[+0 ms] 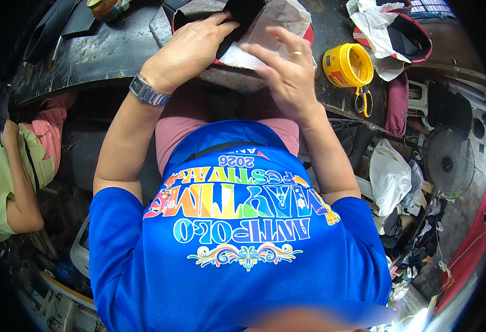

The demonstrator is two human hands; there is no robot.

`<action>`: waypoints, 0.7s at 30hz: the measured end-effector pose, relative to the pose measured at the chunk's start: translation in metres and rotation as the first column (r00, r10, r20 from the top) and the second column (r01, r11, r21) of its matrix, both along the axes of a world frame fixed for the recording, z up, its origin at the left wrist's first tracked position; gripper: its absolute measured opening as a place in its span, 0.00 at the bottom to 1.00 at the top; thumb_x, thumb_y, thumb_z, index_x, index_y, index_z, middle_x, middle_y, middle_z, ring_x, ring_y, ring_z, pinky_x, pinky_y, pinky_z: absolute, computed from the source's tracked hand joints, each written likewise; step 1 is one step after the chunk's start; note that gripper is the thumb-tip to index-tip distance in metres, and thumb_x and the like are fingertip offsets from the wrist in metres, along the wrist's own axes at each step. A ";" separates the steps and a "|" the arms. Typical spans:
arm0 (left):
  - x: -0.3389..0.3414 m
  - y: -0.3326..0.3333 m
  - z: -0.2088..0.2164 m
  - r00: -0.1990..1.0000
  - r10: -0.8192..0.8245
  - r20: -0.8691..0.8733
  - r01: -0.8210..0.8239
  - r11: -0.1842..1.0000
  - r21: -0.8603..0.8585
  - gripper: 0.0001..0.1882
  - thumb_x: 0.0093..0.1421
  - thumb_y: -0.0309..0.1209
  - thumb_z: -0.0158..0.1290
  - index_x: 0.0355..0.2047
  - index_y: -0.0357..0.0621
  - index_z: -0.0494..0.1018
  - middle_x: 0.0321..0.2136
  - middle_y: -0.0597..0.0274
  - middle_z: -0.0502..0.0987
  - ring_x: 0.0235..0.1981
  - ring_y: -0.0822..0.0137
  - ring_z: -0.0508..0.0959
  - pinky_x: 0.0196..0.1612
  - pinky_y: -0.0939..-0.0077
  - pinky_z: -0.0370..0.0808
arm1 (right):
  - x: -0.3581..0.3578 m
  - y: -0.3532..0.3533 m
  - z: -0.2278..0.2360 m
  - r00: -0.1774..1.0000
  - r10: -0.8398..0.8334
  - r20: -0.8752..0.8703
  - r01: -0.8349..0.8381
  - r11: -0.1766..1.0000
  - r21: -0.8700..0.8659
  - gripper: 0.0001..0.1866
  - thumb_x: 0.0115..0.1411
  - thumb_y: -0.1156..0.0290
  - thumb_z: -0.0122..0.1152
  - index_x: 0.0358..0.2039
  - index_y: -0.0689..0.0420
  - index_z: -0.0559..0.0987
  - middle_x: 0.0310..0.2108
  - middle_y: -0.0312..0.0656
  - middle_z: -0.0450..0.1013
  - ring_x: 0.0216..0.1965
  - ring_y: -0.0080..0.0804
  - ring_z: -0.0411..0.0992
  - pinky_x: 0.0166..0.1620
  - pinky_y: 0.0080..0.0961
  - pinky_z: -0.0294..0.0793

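Observation:
On the dark workbench (96, 61), a red-edged piece of work with black material (248, 22) and a thin whitish sheet (279, 25) lies in front of me. My left hand (196, 47), a watch on its wrist, rests over the left part of this piece. Its fingers stretch onto the black material; the thumb is hidden. Over the right part, my right hand (290, 72) has its fingers apart and slightly blurred. A ring sits on one finger, and nothing shows in its grasp. Whether its fingertips touch the sheet, I cannot tell.
Right of my hands stand an open yellow tub (347, 65) and yellow-handled scissors (363, 101). A similar red-edged piece (412, 39) lies beyond them. At the left are a jar (104, 8) and dark flat pieces (79, 22). Another person (24, 171) sits left; a fan (449, 160) stands right.

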State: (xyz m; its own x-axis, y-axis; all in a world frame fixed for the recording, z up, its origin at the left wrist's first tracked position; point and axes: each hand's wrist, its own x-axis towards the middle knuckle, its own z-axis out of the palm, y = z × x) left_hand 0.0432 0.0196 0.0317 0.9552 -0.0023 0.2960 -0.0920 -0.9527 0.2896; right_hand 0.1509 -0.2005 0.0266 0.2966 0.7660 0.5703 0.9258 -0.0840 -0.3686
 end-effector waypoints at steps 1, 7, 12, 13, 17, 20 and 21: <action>0.001 0.001 0.000 1.000 -0.009 0.008 0.009 1.000 -0.016 0.28 0.59 0.19 0.50 0.61 0.43 0.71 0.62 0.48 0.71 0.54 0.45 0.78 0.57 0.57 0.76 | -0.001 0.007 -0.006 0.980 -0.086 0.182 0.100 0.993 -0.067 0.22 0.62 0.43 0.60 0.51 0.39 0.85 0.59 0.43 0.68 0.60 0.46 0.62 0.61 0.50 0.57; 0.000 0.004 -0.001 0.997 -0.024 0.067 0.026 0.999 -0.031 0.26 0.60 0.19 0.50 0.59 0.43 0.73 0.60 0.47 0.73 0.51 0.45 0.79 0.55 0.57 0.77 | -0.002 0.010 -0.029 0.911 -0.146 0.385 0.258 0.932 -0.257 0.25 0.61 0.38 0.57 0.57 0.26 0.79 0.70 0.44 0.59 0.73 0.49 0.50 0.64 0.52 0.56; 0.004 0.005 -0.004 0.998 -0.038 0.054 0.040 0.998 -0.040 0.26 0.59 0.18 0.49 0.59 0.43 0.73 0.60 0.47 0.73 0.52 0.44 0.79 0.55 0.56 0.77 | 0.000 0.004 -0.031 0.926 -0.044 0.376 0.170 0.936 -0.308 0.26 0.63 0.35 0.54 0.60 0.21 0.78 0.74 0.37 0.54 0.74 0.45 0.48 0.65 0.50 0.53; 0.005 0.006 -0.005 0.997 -0.041 0.063 0.043 0.999 -0.022 0.26 0.59 0.18 0.49 0.59 0.42 0.73 0.60 0.46 0.73 0.52 0.44 0.78 0.55 0.55 0.77 | -0.001 0.004 -0.031 0.925 -0.028 0.378 0.149 0.944 -0.295 0.26 0.62 0.35 0.55 0.60 0.21 0.78 0.75 0.36 0.54 0.74 0.45 0.48 0.65 0.50 0.53; 0.006 0.009 -0.004 0.997 -0.064 0.034 0.065 0.998 -0.027 0.25 0.56 0.20 0.52 0.56 0.37 0.73 0.59 0.42 0.73 0.55 0.44 0.77 0.58 0.58 0.75 | -0.007 0.004 -0.021 0.933 0.060 0.355 0.052 0.954 -0.297 0.24 0.60 0.36 0.57 0.56 0.22 0.80 0.75 0.34 0.54 0.75 0.44 0.48 0.66 0.48 0.52; 0.006 0.009 0.000 0.997 -0.069 0.025 0.071 0.994 -0.082 0.25 0.56 0.20 0.51 0.57 0.38 0.73 0.58 0.41 0.74 0.54 0.42 0.77 0.57 0.54 0.75 | -0.012 0.002 -0.003 0.947 0.166 0.276 -0.108 0.971 -0.212 0.21 0.57 0.37 0.63 0.48 0.28 0.84 0.72 0.36 0.60 0.73 0.44 0.53 0.64 0.49 0.54; 0.007 0.009 0.001 0.997 -0.072 0.032 0.075 0.994 -0.076 0.25 0.57 0.20 0.50 0.57 0.38 0.73 0.57 0.41 0.74 0.53 0.41 0.78 0.56 0.53 0.75 | -0.014 -0.002 0.006 0.955 0.172 0.243 -0.135 0.978 -0.161 0.21 0.58 0.38 0.63 0.48 0.28 0.84 0.70 0.37 0.61 0.72 0.44 0.56 0.64 0.48 0.55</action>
State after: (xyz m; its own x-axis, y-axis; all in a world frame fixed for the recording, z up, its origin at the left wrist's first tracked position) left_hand 0.0497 0.0285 0.0329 0.9442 -0.0482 0.3258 -0.1705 -0.9179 0.3582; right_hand 0.1369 -0.2022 0.0322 0.0286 0.8690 0.4940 0.9930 0.0322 -0.1141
